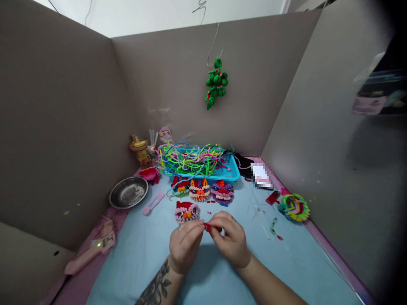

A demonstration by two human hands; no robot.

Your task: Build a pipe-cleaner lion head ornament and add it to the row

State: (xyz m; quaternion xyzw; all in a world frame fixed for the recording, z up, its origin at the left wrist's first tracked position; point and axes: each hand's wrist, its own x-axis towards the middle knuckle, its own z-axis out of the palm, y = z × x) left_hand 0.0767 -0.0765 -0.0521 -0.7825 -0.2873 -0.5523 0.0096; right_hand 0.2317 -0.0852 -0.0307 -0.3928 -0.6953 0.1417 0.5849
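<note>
Close together above the front of the blue cloth are my left hand and my right hand. Both are closed, with fingertips pinching a small red piece between them; its exact kind is too small to make out. Just beyond my left hand lies a red and pink fuzzy animal head with round eyes and an orange nose, its lower edge partly behind my fingers. Farther back sit three similar heads: a red and green one, an orange one and a purple one.
A blue tray heaped with colourful pipe cleaners stands at the back. To the left are a metal bowl, a pink clip-like tool and a pink glue gun. A yellow-green coiled ring lies right. Grey partitions surround the table.
</note>
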